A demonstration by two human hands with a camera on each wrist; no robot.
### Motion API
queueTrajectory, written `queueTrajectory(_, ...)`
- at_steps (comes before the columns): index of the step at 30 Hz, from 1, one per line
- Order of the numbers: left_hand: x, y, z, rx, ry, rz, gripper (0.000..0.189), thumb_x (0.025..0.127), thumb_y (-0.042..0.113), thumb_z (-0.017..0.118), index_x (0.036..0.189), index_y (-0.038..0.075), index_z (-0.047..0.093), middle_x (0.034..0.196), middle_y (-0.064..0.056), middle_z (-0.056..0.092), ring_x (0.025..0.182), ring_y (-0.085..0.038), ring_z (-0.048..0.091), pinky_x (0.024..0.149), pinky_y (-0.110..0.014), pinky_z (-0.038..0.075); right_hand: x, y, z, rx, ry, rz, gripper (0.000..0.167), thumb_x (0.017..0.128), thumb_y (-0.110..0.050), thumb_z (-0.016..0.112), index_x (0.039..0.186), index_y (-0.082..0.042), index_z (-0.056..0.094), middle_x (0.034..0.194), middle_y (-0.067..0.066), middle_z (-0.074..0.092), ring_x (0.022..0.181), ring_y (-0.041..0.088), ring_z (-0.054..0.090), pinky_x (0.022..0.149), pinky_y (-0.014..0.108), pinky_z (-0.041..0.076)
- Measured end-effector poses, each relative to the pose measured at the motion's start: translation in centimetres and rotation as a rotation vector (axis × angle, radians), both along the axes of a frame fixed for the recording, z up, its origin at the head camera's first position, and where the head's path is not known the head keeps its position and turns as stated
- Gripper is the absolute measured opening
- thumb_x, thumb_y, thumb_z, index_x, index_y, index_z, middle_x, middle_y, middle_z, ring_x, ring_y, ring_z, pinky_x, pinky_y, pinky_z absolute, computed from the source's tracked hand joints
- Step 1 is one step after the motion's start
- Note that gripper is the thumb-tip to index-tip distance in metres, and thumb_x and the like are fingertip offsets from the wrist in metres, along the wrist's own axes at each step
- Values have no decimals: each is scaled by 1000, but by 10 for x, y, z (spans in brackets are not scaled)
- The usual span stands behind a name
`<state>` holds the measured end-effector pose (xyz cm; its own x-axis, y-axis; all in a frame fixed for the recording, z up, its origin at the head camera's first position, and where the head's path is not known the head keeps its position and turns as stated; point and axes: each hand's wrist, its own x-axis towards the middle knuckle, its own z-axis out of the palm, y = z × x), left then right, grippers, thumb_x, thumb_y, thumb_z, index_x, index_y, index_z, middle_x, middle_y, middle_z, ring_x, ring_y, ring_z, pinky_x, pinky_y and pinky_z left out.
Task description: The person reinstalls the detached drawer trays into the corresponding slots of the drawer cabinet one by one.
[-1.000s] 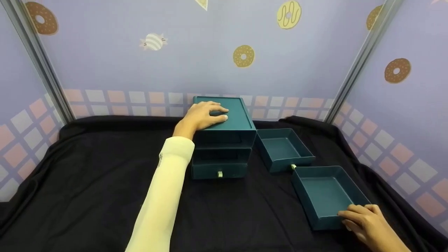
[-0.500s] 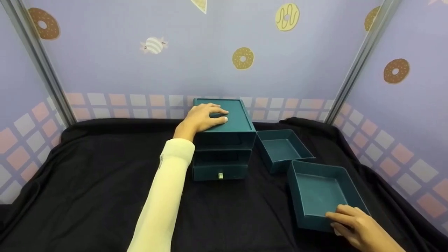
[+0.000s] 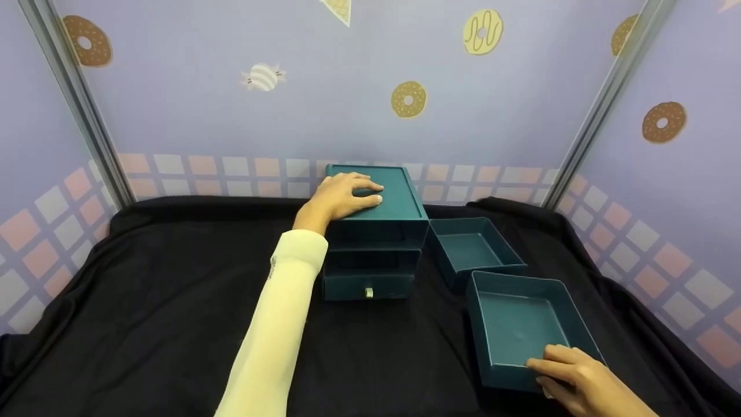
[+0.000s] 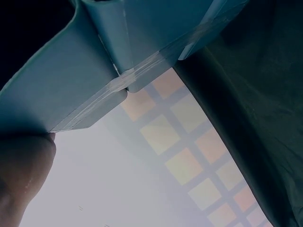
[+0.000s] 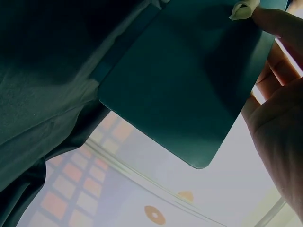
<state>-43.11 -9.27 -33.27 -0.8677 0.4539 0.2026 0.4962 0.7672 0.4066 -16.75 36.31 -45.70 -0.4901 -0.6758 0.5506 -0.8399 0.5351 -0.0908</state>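
Observation:
In the head view, my left hand rests on the flat top of a dark teal drawer cabinet. Its two upper slots are bare openings, and the lowest drawer, with a pale knob, sits inside. The left wrist view catches the cabinet's side with clear tape along it. At lower right, my right hand grips the front wall of a removed teal drawer, fingers over the rim. Seen from the right wrist, the thumb is at that drawer's pale knob.
Another removed drawer lies right of the cabinet, just behind the gripped one, which overlaps its front corner in the head view. Black cloth covers the table. Patterned lilac walls stand behind and at both sides.
My right hand has moved the gripped drawer leftward, and its far edge now hides the other drawer's knob. My left hand stays on the cabinet top. The head view has shifted slightly.

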Motion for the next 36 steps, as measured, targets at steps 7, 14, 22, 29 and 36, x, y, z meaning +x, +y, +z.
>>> queueTrajectory(7, 0, 2, 0, -4, 4, 4, 50, 108, 55, 56, 152, 32, 61, 169, -2, 41, 160, -34, 27, 132, -58, 14, 5, -8, 4, -7, -58, 19, 63, 71, 15, 87, 124, -16, 77, 93, -15, 51, 80, -1, 45, 69, 12, 29)
queueTrajectory(14, 0, 4, 3, 1, -3, 4, 50, 108, 56, 55, 152, 34, 61, 170, -1, 40, 161, -32, 26, 132, -58, 14, 11, -14, 7, -3, -76, 34, 62, 72, 14, 87, 126, -16, 78, 93, -15, 54, 80, -2, 46, 68, 11, 31)
queueTrajectory(22, 1, 0, 2, -4, -6, 12, 50, 107, 55, 56, 152, 34, 61, 170, -1, 40, 161, -33, 26, 132, -58, 13, 7, -27, 7, -26, -62, 92, 65, 70, 15, 87, 127, -16, 77, 89, -14, 53, 78, -1, 46, 69, 12, 32)
queueTrajectory(29, 1, -3, 2, -1, -6, 22, 50, 107, 56, 56, 152, 35, 60, 170, 0, 40, 161, -32, 25, 132, -58, 12, 4, -40, 6, -40, -52, 139, 68, 71, 17, 84, 128, -20, 75, 87, -17, 50, 77, -3, 44, 68, 10, 34)
queueTrajectory(36, 2, 0, 0, 8, 7, 13, 48, 107, 56, 56, 151, 36, 62, 169, 0, 42, 161, -32, 27, 132, -58, 14, 2, -55, 2, -36, -87, 168, 69, 74, 17, 80, 131, -22, 73, 83, -16, 42, 74, -5, 38, 65, 10, 32)
